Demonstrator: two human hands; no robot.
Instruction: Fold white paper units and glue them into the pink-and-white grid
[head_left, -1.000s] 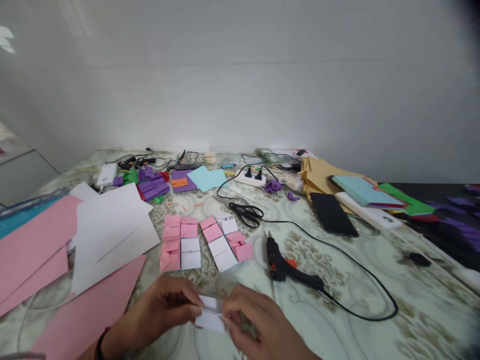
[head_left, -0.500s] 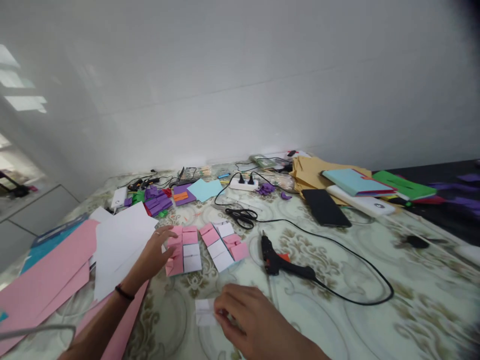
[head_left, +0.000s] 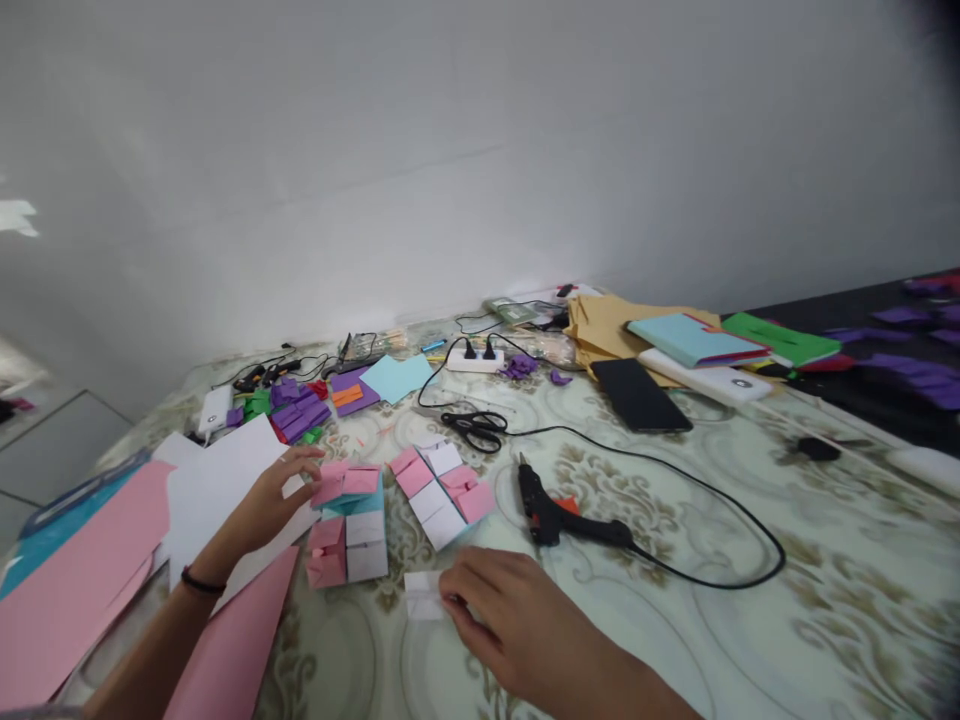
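A folded paper piece with pink and white squares on a light-blue backing (head_left: 366, 548) lies left of centre, its upper pink row tipped up so that blue shows beneath. My left hand (head_left: 276, 495) pinches that row's left edge between thumb and fingers. To its right is a similar pink-and-white folded paper piece (head_left: 427, 512), which neither hand touches. Near the front, my right hand (head_left: 517, 625) is closed on the right end of a small white folded paper (head_left: 422, 597) on the tabletop. The fingertips hide that end.
A black glue gun (head_left: 546, 515) with its cord lies right of centre, behind it black scissors (head_left: 474, 428). White sheets (head_left: 217, 490) and pink sheets (head_left: 97, 590) cover the left side. Farther back are a power strip (head_left: 474, 361), a dark phone (head_left: 640, 395) and purple paper pieces (head_left: 298, 412).
The left folded piece's upper pink row has come up in my left hand, exposing blue backing. The view has shifted slightly. My right hand still holds the white paper.
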